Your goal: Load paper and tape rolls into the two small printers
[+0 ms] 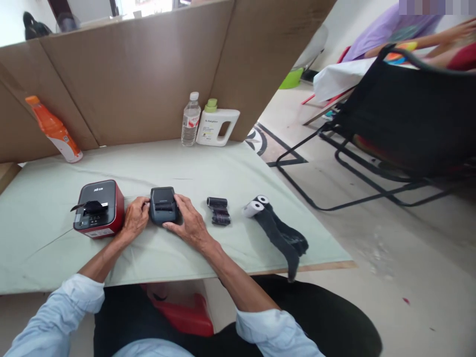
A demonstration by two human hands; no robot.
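A portable printer [163, 204] is flanked by a desktop printer [98, 208], left, and rolls [218, 202], right. Bottles [191, 124] are set behind.

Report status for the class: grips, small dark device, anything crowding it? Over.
Left grip at small dark device, left edge; right grip around right side. Device on table. Nearby: red-black machine left, black rolls right.

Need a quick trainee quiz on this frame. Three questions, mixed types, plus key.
1. Multiple choice: which thing sits between the left hand and the right hand?
a) red-and-black device
b) small dark-grey device
c) clear bottle
2. True or false: the orange bottle is to the left of the white jug.
3. Count: how many white rolls lie to the right of the hands?

Key: 1. b; 2. true; 3. two
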